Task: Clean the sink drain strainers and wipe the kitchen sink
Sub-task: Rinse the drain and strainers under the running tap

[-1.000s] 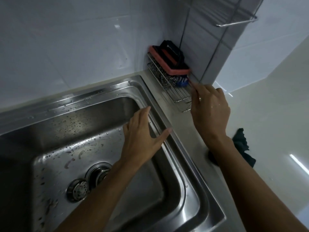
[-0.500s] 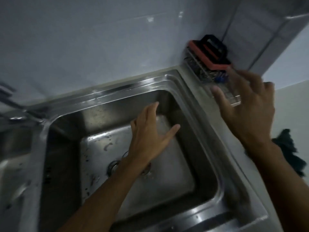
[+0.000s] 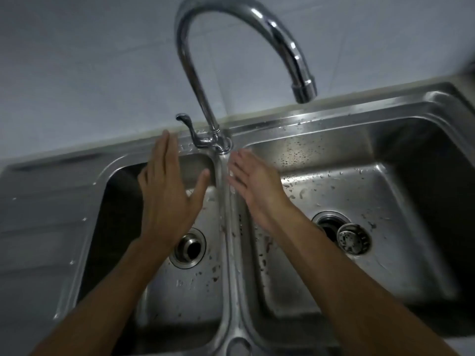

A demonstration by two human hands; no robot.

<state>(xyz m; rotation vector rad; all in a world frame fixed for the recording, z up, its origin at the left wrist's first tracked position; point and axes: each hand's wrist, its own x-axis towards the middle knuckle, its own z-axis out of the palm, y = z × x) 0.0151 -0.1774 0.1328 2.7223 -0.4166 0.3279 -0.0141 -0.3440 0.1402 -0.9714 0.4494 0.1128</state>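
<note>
Double stainless sink [image 3: 46,214], droplets throughout. The left basin drain [image 3: 190,248] is a dark open hole; the left hand [image 3: 167,194] is above it, flat, fingers straight, thumb spread, empty, with fingertips near the faucet lever [image 3: 185,124]. The right hand [image 3: 255,187], also spread and empty, is by the base of the gooseneck faucet [image 3: 239,24]; in the right basin, the drain strainer [image 3: 354,239] lies at the right edge of its drain [image 3: 327,223].

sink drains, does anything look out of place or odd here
Yes. In the right basin the round metal strainer sits beside its drain hole, not seated in it. The left basin has an open dark drain with no strainer. Dark specks dot the steel near the central divider.
</note>
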